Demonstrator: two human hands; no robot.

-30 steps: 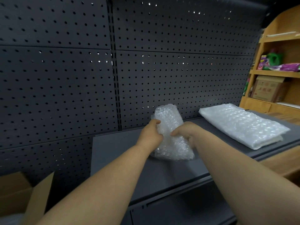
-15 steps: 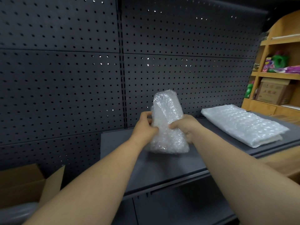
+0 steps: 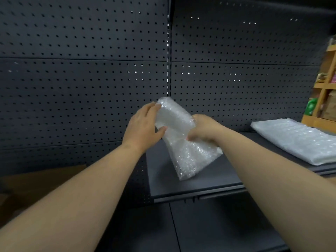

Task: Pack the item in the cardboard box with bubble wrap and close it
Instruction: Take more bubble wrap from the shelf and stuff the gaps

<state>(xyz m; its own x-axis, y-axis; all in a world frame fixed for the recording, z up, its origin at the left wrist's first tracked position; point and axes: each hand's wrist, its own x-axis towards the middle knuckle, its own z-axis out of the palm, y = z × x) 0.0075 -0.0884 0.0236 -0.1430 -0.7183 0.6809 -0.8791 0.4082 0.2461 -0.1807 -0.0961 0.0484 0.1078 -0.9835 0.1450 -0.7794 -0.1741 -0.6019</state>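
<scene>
Wrapped bundle [image 3: 179, 135] held up over the dark shelf [image 3: 192, 184], tilted, left hand [image 3: 143, 127] and right hand [image 3: 204, 130] fingers clamped on either side. Probably light, squishy, a bit slick, so best gripped mid-body, not by the loose flared end. Cardboard box [image 3: 27, 186] low left, contents not visible. Spare bubble wrap [image 3: 298, 140] lying to the right.

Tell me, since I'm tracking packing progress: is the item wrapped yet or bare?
Wrapped. Bubble wrap covers it entirely, held in the left hand and right hand above the shelf.
</scene>
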